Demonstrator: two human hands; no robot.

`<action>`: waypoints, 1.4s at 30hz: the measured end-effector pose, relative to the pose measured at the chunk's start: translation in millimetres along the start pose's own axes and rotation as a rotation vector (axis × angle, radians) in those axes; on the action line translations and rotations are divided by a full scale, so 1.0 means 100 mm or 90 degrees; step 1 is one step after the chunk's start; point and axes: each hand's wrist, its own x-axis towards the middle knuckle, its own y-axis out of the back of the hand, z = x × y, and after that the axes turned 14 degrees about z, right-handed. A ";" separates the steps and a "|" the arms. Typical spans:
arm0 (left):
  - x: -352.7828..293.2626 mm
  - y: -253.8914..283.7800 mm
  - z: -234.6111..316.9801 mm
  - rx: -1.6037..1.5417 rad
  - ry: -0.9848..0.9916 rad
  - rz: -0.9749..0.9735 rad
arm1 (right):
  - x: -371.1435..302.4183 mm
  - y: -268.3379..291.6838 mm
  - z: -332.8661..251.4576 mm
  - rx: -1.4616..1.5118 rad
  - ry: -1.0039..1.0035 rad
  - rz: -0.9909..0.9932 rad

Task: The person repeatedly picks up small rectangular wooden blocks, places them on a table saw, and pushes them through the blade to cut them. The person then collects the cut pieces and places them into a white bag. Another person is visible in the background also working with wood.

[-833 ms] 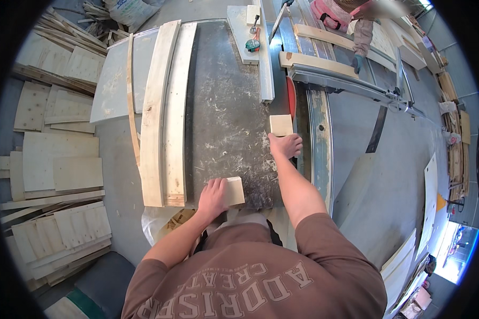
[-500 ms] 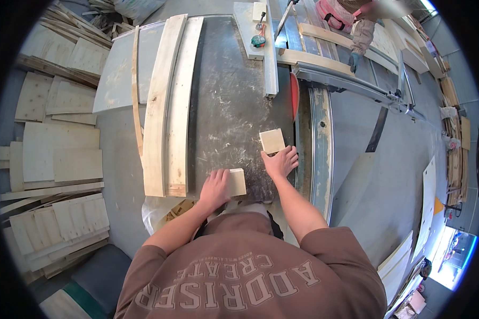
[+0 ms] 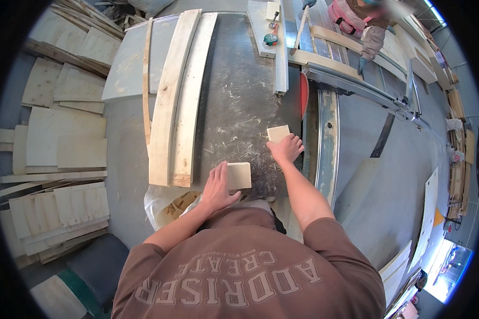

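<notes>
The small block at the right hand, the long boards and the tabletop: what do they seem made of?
Small block: wood, apparently unfinished; pale and matte. Long boards: wood, seemingly unpainted; grain and knots show. Tabletop: perhaps metal, smooth but scuffed; dark with faint sheen, though coated board is possible.

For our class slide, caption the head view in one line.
Left hand touching one small wooden block, right hand another, on a dark saw table bearing two long wooden planks.
</notes>
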 end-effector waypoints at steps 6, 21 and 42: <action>-0.16 -0.30 -0.37 -0.404 0.352 0.035 | -0.34 0.72 -0.06 0.261 0.352 -0.062; -0.01 -0.42 -0.18 -0.538 0.393 0.009 | -1.14 0.77 0.00 0.388 0.457 -0.162; -0.32 -0.39 -0.32 -0.254 0.253 0.036 | -1.45 0.82 -0.06 0.291 0.485 -0.193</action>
